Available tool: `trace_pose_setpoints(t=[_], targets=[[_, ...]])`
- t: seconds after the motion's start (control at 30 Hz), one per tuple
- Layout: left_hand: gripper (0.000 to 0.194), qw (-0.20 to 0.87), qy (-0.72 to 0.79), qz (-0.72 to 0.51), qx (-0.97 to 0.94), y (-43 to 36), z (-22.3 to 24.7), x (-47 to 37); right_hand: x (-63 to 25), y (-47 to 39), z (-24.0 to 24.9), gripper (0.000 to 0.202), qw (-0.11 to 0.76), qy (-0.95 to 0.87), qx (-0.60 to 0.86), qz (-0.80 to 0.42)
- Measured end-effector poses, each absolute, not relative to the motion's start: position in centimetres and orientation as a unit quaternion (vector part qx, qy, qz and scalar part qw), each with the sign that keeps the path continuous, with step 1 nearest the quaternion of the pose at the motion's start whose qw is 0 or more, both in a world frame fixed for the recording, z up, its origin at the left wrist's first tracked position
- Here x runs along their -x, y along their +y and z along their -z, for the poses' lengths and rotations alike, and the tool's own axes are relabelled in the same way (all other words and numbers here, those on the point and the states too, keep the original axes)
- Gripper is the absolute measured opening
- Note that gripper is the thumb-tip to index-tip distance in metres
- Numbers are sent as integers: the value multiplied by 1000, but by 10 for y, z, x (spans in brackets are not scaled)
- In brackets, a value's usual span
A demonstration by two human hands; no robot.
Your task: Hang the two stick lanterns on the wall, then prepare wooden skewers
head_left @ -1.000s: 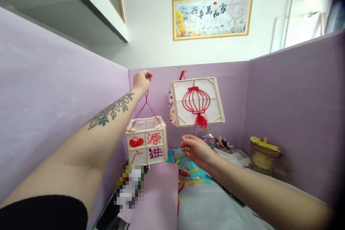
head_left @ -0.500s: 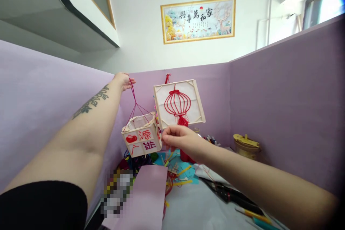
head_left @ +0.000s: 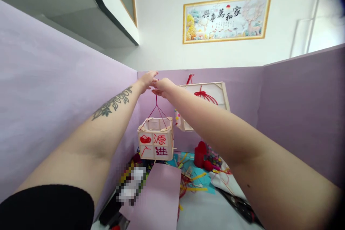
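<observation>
Aloft, left hand [head_left: 147, 81] adjoins right hand [head_left: 164, 86] at the lantern's [head_left: 155, 145] cord [head_left: 156, 101], fingers' [head_left: 159, 92] pinch unclear.

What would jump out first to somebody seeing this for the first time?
Probably the small box lantern with red and purple characters, hanging by its cord beneath the left hand and right hand. To its right, a larger white lantern with a red design is partly hidden behind the right forearm. Higher up, a gold-framed picture hangs on the white wall.
</observation>
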State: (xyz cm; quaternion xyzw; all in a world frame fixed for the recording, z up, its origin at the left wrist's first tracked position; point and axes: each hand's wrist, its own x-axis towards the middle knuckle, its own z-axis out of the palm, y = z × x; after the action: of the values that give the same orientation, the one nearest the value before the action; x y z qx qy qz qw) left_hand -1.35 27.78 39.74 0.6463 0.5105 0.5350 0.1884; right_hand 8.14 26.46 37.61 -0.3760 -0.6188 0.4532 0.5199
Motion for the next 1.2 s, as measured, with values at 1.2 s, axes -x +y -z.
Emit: trace_pose_setpoints(t=[1.2], targets=[[8,75,535,-553,-634,284,-297,73,-81,268,-408,29,454,-687,318,-469]])
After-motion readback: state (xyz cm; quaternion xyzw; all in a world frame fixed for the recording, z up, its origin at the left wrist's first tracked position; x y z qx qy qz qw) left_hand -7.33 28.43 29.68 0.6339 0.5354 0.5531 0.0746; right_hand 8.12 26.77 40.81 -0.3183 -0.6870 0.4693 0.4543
